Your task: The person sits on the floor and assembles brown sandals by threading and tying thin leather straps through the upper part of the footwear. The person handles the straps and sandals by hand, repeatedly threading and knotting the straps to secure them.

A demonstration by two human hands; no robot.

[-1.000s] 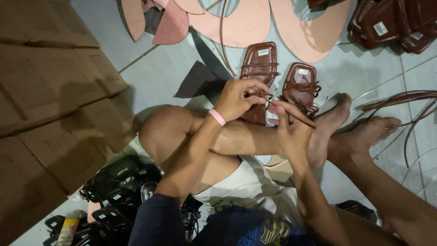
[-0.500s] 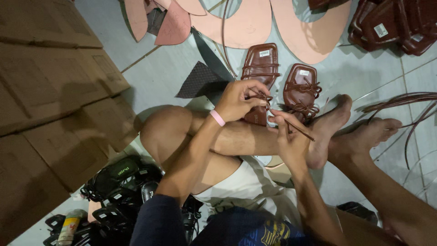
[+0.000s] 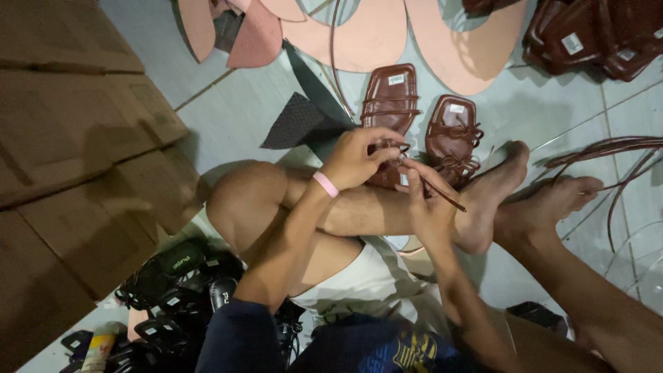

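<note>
— Head view, what differs from half a second back?

— I see little change. My left hand (image 3: 356,160) stays pinched on the thin brown strap (image 3: 436,188) at the left brown sandal (image 3: 388,114), and my right hand (image 3: 423,204) stays closed on the same strap, which slants out past my foot (image 3: 492,190). Both hands have drifted slightly lower in the frame; the pink wristband (image 3: 325,184) is on the left wrist.

— And the surface?

— I'm sitting on a pale tiled floor (image 3: 235,121), legs crossed under the hands. Cardboard boxes (image 3: 76,138) fill the left side.

— Anything around?

— A second brown sandal (image 3: 452,135) lies just beside the first. Pink sole cut-outs (image 3: 359,34) lie beyond them, more brown sandals (image 3: 594,38) top right, loose brown straps (image 3: 615,148) on the right, black sandals (image 3: 173,290) by my knee. My hands cover the first sandal's near end.
</note>
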